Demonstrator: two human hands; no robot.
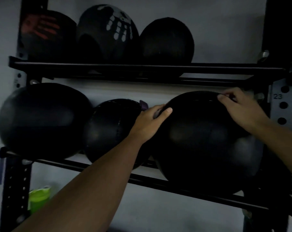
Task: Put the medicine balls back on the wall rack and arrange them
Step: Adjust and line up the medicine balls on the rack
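Dim light in here, and both hands are on the big black medicine ball [204, 141] at the right end of the lower shelf [158, 181] of the wall rack [142, 68]. The left hand [150, 124] is pressed flat against the ball at about ten o'clock on its face, thumb laid along the curve, fingers wrapped over toward the back. The right hand [240, 109] sits up at one o'clock, fingertips bent down onto the top, palm spread on the shoulder of the ball. So it's gripped from both sides, resting low against the shelf's front bar.

Just beside it at nine o'clock is a smaller stitched ball [111, 131], touching or nearly so; hard to tell in this gloom. Further left sits another large ball [43, 121].

Up top, three more in a row: one with a red handprint [46, 36], one with a white handprint [108, 30], one plain [167, 41].

Down at seven o'clock, a green bottle [38, 198] shows behind the upright.
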